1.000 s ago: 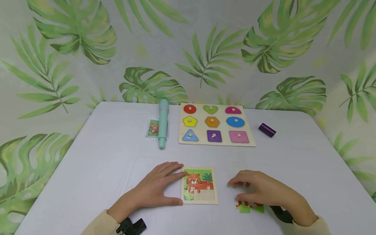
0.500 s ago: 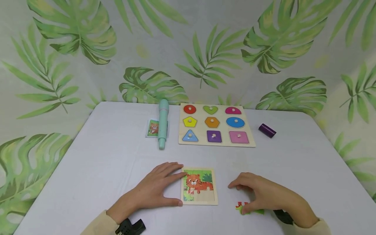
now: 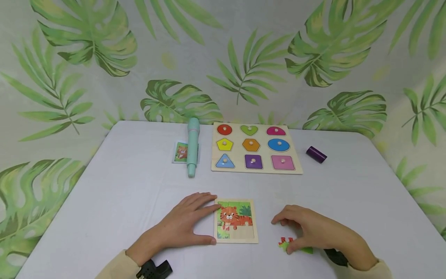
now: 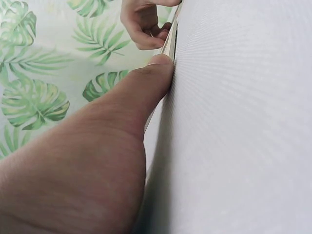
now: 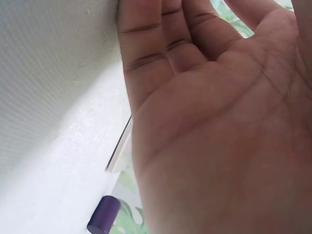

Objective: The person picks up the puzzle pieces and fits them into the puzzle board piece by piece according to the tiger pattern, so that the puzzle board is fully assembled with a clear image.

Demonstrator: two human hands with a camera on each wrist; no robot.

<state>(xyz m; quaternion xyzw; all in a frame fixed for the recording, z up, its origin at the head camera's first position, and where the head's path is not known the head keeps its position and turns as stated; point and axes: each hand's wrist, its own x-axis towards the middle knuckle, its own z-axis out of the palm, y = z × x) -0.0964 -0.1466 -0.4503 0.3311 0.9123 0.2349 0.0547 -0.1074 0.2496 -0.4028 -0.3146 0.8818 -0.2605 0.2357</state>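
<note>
A small wooden jigsaw tray [image 3: 256,221] with a tiger picture lies flat in the head view, its lower right part showing bare wood. My left hand [image 3: 182,224] rests along its left side, thumb at the lower left corner and index fingertip on the picture. In the left wrist view, that thumb [image 4: 156,73] touches the tray's edge. To the right, my right hand [image 3: 313,228] is low over the table, its thumb on a red and green jigsaw piece [image 3: 283,243]. Another green piece [image 3: 308,250] is mostly hidden under this hand. The right wrist view shows mainly the palm [image 5: 219,131].
Behind the tray lies a knobbed shape board [image 3: 237,169] with several coloured shapes. A mint-green stick-like object [image 3: 192,147] lies across a small tiger picture card [image 3: 181,151] at the left. A dark purple cylinder [image 3: 316,154] lies at the right. Leafy fabric hangs behind the table.
My right hand has lowered slightly, and its thumb has come down onto the red and green jigsaw piece, which has shifted slightly left. The left hand and the tray look still.
</note>
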